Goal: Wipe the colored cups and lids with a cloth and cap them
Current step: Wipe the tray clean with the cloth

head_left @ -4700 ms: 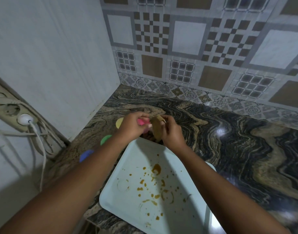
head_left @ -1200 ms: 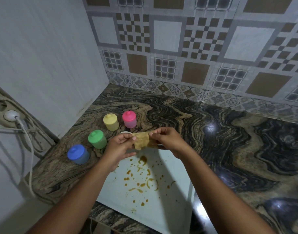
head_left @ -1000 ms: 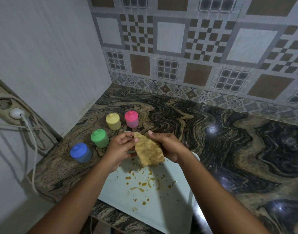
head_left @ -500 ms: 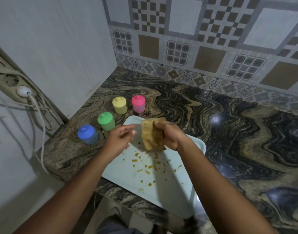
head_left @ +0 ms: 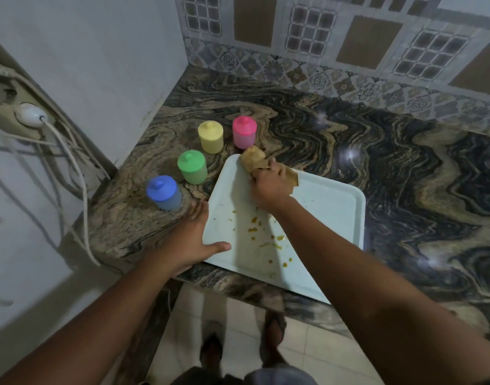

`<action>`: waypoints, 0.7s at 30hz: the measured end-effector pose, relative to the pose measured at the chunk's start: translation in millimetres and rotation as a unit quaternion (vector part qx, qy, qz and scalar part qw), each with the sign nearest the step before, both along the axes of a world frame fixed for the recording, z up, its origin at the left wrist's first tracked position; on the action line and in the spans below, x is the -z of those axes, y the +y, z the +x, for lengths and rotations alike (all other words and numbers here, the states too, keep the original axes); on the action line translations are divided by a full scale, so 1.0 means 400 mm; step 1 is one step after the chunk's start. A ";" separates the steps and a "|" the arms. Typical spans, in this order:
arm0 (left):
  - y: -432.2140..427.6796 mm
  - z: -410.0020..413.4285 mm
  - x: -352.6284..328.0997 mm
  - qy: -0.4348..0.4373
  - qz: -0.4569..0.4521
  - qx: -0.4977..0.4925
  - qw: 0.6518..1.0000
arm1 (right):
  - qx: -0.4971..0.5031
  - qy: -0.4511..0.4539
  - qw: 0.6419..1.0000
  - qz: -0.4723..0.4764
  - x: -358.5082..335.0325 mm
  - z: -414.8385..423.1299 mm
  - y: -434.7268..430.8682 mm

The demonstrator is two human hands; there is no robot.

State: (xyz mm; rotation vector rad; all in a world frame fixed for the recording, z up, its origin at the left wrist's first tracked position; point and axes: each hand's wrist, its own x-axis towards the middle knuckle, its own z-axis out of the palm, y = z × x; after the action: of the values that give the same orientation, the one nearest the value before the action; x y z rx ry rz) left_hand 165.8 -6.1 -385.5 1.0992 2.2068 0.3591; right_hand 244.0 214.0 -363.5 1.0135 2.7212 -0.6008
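Four capped cups stand in an arc on the marble counter left of the tray: pink cup point(head_left: 244, 132), yellow cup point(head_left: 210, 136), green cup point(head_left: 192, 167) and blue cup point(head_left: 163, 192). Each has its lid on. My right hand point(head_left: 269, 185) presses a tan cloth point(head_left: 253, 159) onto the far left corner of the pale tray point(head_left: 330, 207). My left hand point(head_left: 194, 241) grips the tray's left edge, thumb lying on its surface.
Orange-brown spots dot the tray's middle point(head_left: 262, 232). A wall socket with a white plug point(head_left: 30, 115) and hanging cables sits at the left. The counter's front edge runs under the tray, which overhangs it; tiled floor and my feet show below.
My right hand has lowered the cloth onto the tray's far corner. My left hand let go of the cloth and moved down to hold the tray's left edge.
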 end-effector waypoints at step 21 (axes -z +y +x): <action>-0.068 -0.045 0.022 0.026 -0.015 0.153 0.988 | 0.045 -0.062 0.997 0.025 0.095 -0.071 -0.076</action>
State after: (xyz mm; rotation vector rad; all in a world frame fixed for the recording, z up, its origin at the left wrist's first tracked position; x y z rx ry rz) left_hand 147.8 -33.3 -394.5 1.4193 2.0387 0.1653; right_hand 215.7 183.5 -401.4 1.1503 2.6067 -0.4699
